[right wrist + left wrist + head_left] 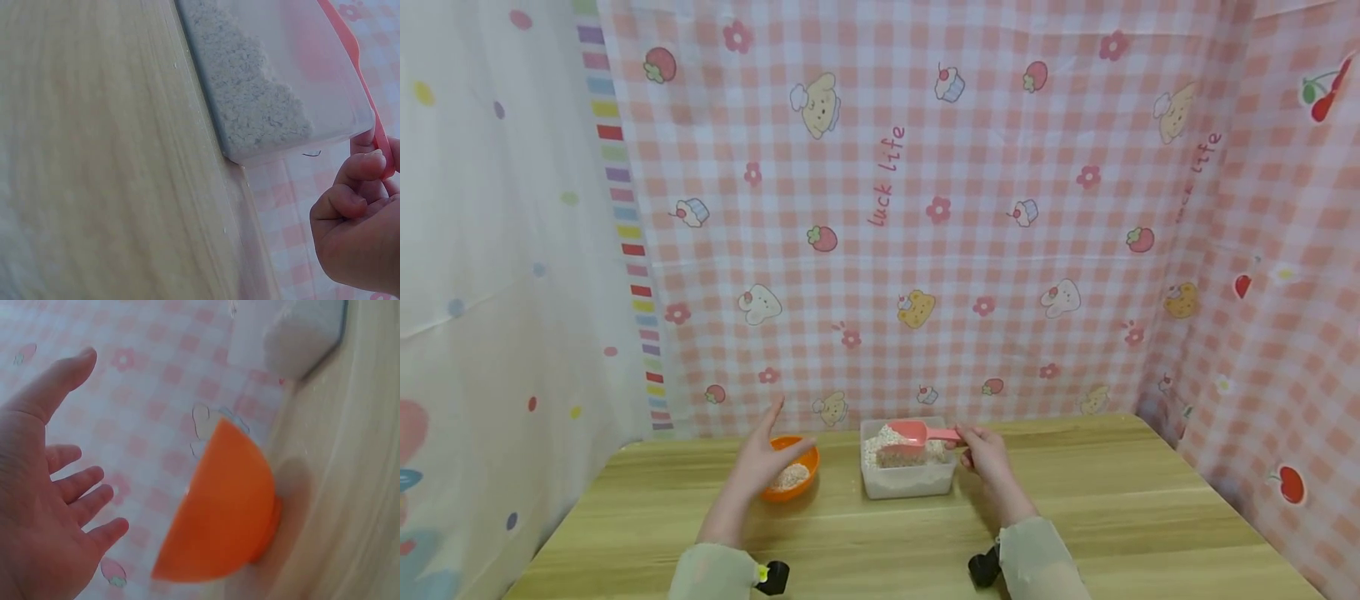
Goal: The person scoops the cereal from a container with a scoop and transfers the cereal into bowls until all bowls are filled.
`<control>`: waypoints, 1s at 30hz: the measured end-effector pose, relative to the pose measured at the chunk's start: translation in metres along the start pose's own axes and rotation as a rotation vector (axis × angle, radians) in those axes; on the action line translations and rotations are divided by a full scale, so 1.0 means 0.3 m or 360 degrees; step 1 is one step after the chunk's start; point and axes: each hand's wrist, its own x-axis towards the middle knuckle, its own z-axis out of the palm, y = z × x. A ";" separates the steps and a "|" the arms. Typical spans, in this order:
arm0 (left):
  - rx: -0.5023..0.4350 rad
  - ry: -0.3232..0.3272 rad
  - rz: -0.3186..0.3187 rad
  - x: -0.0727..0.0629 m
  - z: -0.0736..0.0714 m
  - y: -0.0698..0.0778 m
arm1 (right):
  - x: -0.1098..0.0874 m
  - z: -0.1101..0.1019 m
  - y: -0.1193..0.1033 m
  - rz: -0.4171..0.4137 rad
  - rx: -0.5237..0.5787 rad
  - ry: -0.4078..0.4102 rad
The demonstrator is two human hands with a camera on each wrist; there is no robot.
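In the head view my right hand (988,460) pinches the handle of a pink scoop (912,432). The scoop's bowl lies over the pale flakes (880,443) inside a clear plastic box (910,483). Through the box wall, the right wrist view shows the flakes (250,87) heaped unevenly, with the handle crossing the rim. My left hand (758,460) is beside an orange bowl (811,477) that has some flakes (792,477) in it. In the left wrist view the thumb and fingers of that hand (37,506) are spread, apart from the bowl (225,512), and hold nothing.
Box and bowl both stand on a wood-grain table (880,542), toward its back edge. Behind it hangs a pink checked curtain (865,275), with a white dotted curtain (512,250) at the left. A few stray flakes lie near the box.
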 end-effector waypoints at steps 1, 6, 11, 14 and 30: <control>0.0008 -0.0004 -0.0019 -0.006 -0.007 -0.010 | -0.001 -0.001 0.000 -0.0001 0.0007 0.0000; 0.0031 -0.0014 -0.0075 -0.023 -0.039 -0.065 | 0.001 -0.005 0.001 -0.0003 0.0036 -0.0003; 0.0037 -0.0029 -0.0098 -0.035 -0.069 -0.121 | 0.003 -0.004 0.003 0.0022 0.0021 -0.0009; 0.0049 -0.0065 -0.0122 -0.039 -0.075 -0.151 | 0.005 -0.004 0.007 0.0031 0.0035 -0.0004; 0.0154 -0.0208 -0.0214 -0.057 -0.039 -0.206 | 0.005 -0.007 0.010 0.0029 0.0050 -0.0011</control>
